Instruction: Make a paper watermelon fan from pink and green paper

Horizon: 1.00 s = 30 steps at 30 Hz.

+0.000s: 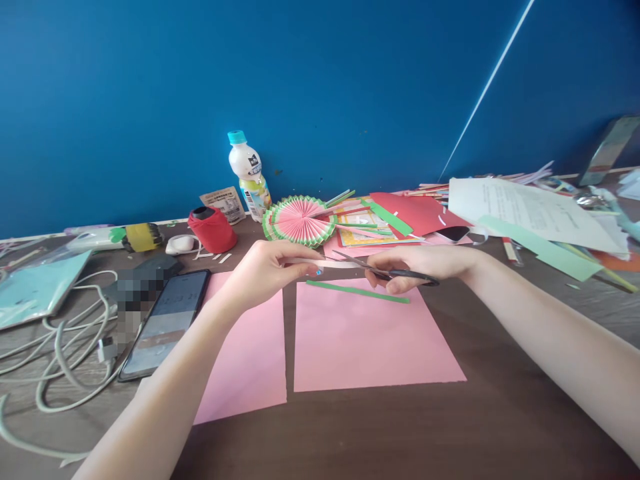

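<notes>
My left hand (275,270) pinches a narrow white paper strip (337,264) above the pink sheets. Black-handled scissors (407,274) are in my right hand (413,265), their parted blades pointing left at the strip's right part. Whether the blades touch the strip is hard to tell. Under the hands, a thin green strip (357,291) lies across the top of the right pink sheet (370,347). The left pink sheet (245,360) is partly hidden by my left forearm.
A phone (167,323) and white cables (60,353) lie at left. Behind stand a bottle (250,177) and a red-wrapped object (213,230), beside a pleated paper fan (304,221). Red paper (420,212) and printed sheets (530,210) are piled at back right, before a blue wall (320,87).
</notes>
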{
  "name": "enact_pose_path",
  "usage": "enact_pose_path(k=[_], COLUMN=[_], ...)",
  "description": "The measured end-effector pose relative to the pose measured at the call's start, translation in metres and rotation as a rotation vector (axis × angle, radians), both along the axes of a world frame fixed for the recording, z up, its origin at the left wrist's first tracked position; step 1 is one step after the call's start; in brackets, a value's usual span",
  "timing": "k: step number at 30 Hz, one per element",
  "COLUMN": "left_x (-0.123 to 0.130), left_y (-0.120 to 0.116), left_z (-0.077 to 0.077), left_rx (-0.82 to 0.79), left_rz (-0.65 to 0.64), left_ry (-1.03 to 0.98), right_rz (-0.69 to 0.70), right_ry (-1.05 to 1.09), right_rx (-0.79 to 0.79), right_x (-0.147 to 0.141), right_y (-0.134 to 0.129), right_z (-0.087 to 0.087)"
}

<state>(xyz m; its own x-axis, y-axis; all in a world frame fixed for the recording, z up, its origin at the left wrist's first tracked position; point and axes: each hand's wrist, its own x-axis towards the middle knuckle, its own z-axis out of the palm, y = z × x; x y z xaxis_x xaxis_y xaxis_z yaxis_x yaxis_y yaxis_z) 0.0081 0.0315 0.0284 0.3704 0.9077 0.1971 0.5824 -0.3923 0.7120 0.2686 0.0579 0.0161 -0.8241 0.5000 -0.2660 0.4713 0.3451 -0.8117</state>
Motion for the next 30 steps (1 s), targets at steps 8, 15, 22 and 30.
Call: enact_pose_path(k=[8, 15, 22, 30], left_x=[-0.0047, -0.0023, -0.0028, -0.0036], left_y=[0.0026, 0.0019, 0.0022, 0.0029], left_z=[-0.0012, -0.0022, -0.0017, -0.0013], left_rx=[0.049, 0.095, 0.126, 0.126], left_rz=[0.001, -0.015, -0.014, -0.015], left_ry=[0.101, 0.147, 0.185, 0.192], right_rz=[0.009, -0.019, -0.031, -0.002], right_ry=[-0.054, -0.066, -0.130, -0.129], right_rx=[-0.019, -0.064, -0.086, -0.031], right_x=[-0.0001, -0.0027, -0.0001, 0.0058], right_y=[-0.0012, -0.0046, -0.0045, -0.0005], right_z=[0.0035, 0.0055, 0.0053, 0.0019])
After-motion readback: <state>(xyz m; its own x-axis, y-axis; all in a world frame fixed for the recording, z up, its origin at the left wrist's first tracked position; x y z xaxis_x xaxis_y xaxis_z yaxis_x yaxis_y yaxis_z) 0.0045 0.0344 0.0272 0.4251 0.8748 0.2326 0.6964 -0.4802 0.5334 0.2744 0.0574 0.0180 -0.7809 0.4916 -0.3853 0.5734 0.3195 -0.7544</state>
